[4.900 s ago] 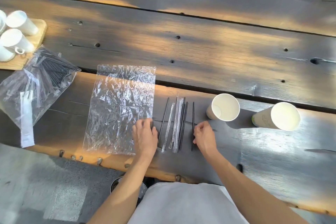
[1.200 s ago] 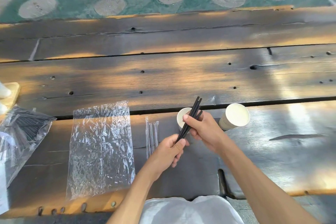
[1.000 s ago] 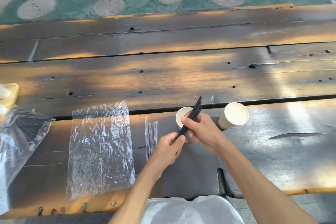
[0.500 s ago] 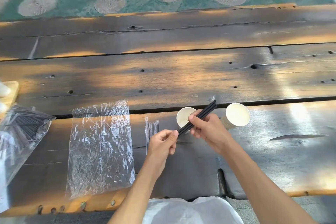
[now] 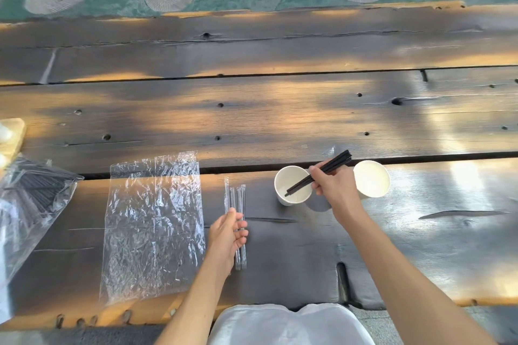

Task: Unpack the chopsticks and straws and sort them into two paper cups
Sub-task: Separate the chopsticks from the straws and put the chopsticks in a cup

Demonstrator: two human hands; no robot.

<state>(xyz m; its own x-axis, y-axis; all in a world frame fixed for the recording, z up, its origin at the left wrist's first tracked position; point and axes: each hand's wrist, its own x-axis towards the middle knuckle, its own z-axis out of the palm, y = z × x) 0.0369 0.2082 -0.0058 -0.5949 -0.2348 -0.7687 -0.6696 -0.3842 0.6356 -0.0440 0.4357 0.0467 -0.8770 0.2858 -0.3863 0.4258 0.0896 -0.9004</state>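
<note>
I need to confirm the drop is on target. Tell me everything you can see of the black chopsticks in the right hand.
The black chopsticks are a small bundle of thin, straight, matte dark sticks, unwrapped; how many, I cannot tell. The right hand pinches them near the middle with curled fingers. They tilt, upper ends pointing up and right over the table, lower ends inside the left paper cup, low against its inner wall. Whether they touch the bottom is unclear. Nothing else touches them.
</note>
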